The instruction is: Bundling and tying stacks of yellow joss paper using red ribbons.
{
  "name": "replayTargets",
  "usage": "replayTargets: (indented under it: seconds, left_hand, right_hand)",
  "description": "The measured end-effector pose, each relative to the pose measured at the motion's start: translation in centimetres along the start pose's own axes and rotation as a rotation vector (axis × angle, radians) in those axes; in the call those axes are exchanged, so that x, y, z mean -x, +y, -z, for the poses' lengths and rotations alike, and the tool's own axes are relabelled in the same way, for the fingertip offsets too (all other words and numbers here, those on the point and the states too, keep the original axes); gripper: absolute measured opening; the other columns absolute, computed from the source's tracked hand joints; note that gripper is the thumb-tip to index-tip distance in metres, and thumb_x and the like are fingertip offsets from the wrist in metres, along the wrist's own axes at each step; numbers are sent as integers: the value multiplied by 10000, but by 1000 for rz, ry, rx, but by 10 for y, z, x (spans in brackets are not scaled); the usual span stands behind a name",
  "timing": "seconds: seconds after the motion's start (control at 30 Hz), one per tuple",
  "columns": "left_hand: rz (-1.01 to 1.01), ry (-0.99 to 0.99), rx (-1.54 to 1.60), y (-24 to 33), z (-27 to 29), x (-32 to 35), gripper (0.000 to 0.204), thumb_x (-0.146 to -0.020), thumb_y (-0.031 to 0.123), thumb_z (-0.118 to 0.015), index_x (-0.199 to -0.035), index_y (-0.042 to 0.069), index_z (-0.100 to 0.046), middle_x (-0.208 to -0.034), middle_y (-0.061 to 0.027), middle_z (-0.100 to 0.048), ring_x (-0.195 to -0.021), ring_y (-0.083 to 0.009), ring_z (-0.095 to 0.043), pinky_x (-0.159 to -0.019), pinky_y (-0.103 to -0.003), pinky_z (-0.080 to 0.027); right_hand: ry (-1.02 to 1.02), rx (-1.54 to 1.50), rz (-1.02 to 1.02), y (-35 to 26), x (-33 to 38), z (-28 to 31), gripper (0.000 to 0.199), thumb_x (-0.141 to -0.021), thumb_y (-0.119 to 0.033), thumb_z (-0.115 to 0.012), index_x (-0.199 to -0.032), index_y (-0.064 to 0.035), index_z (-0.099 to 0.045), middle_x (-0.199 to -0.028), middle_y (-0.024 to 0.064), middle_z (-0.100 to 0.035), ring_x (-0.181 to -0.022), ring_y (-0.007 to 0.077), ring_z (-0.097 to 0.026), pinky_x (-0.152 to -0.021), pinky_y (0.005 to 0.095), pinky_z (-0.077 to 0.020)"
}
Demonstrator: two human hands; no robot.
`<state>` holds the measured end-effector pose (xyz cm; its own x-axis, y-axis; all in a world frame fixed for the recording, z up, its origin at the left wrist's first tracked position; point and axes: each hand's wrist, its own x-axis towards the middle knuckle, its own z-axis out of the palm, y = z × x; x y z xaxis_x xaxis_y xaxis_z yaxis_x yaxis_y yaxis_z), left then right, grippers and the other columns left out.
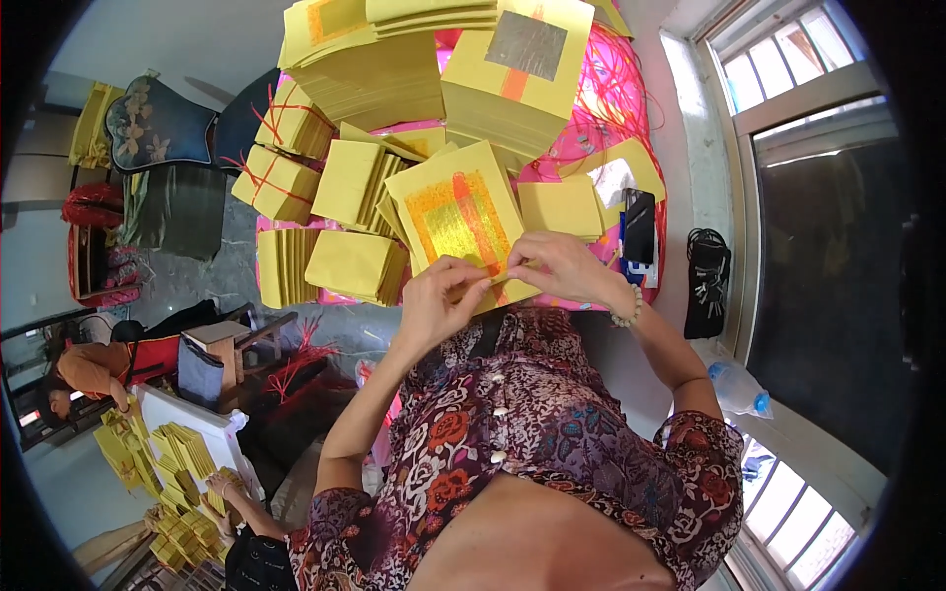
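In front of me lies a yellow paper sheet (404, 192) with a shiny gold and orange patch and a red stripe, tilted on top of other sheets. At its near edge my left hand (440, 303) is closed, thumb and fingertips pinching the paper. Close beside it my right hand (564, 266), a beaded bracelet on the wrist, pinches the same edge. The fingertips of both hands nearly meet, and they partly hide how the edge is folded. Folded yellow paper packets (355, 264) stand left of the sheet, and a small yellow stack (560, 209) lies to its right.
Tall yellow paper stacks (370, 79) fill the table's far side, with red-tied bundles (279, 182) at left and red string (611, 89) at far right. A dark phone (640, 227) lies near the right edge. Co-workers handle yellow paper at a white table (197, 419) at lower left.
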<state>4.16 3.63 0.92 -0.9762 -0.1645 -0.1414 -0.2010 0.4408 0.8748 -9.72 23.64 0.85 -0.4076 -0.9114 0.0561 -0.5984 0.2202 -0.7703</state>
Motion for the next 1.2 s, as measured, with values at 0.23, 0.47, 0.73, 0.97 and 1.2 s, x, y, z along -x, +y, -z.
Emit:
replayTargets:
  seconds: [0.23, 0.47, 0.73, 0.97, 1.2]
  left_hand:
    - [-609, 328, -421, 7, -1, 14, 433, -745, 125, -743, -1175, 136, -692, -1187, -96, -592, -1095, -300, -561, -962, -435, -444]
    - [-472, 160, -617, -25, -10, -17, 658, -873, 328, -673, -1445, 83, -461, -1478, -182, -415, -1377, -377, -368, -1131, -516, -292]
    - [-357, 108, -704, -39, -15, -32, 757, -908, 439, -601, -1528, 90, -341, -1569, -202, -299, -1458, -381, -258, -1180, -532, -206]
    - [-336, 26, -667, -40, -10, -36, 772, -925, 461, -581, -1542, 87, -308, -1592, -207, -252, -1485, -383, -204, -1195, -525, -178]
    - [-326, -8, -672, -43, -8, -39, 784, -941, 478, -558, -1554, 78, -275, -1603, -225, -214, -1487, -406, -187, -1199, -523, -162]
  right_hand:
    - [235, 48, -10, 7, -44, 14, 167, -912, -191, -668, -939, -31, -627, -856, 114, -645, -791, 300, -644, -683, 374, -494]
    - [343, -27, -144, 36, -95, 11, 221, -934, -240, -657, -989, -27, -640, -904, 124, -663, -838, 310, -664, -713, 383, -507]
    - [509, -360, -291, 73, -97, -27, 478, -899, -169, -709, -1295, -25, -483, -940, 137, -681, -844, 215, -683, -713, 340, -531]
    - [522, -355, -345, 71, -94, -33, 527, -877, -116, -710, -1315, -20, -433, -962, 149, -682, -845, 241, -685, -739, 359, -536]
    - [561, -280, -357, 67, -97, -35, 527, -861, -103, -719, -1302, -26, -442, -975, 148, -688, -869, 269, -686, -760, 379, -529]
